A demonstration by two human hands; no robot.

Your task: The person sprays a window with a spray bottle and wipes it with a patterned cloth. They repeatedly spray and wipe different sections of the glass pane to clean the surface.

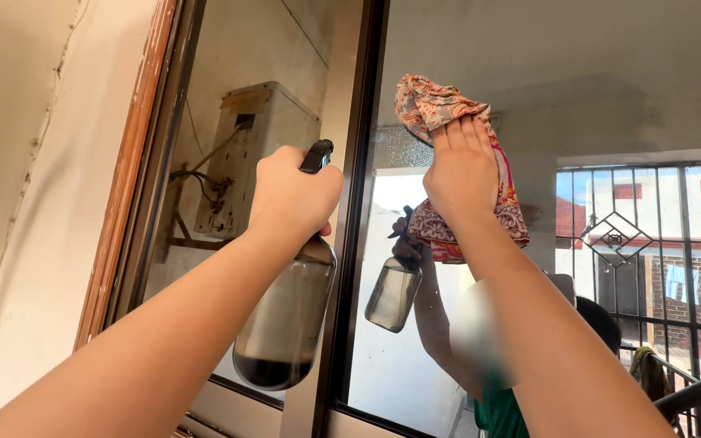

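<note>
My left hand point(292, 193) grips the neck of a dark glass spray bottle point(285, 324), black trigger head point(316, 155) at the top, held up in front of the window's dark centre frame point(356, 203). A little liquid sits at the bottle's bottom. My right hand point(462, 172) presses a patterned red and orange cloth point(432, 105) flat against the right glass pane point(594, 97), fingers pointing up. The pane mirrors the bottle and my arm. A patch of spray droplets shows on the glass just left of the cloth.
A wooden window frame point(127, 170) runs up the left beside a pale wall point(18, 162). Behind the left pane hangs a grey box with cables point(241, 154). The right pane reflects a metal grille and buildings point(651, 243).
</note>
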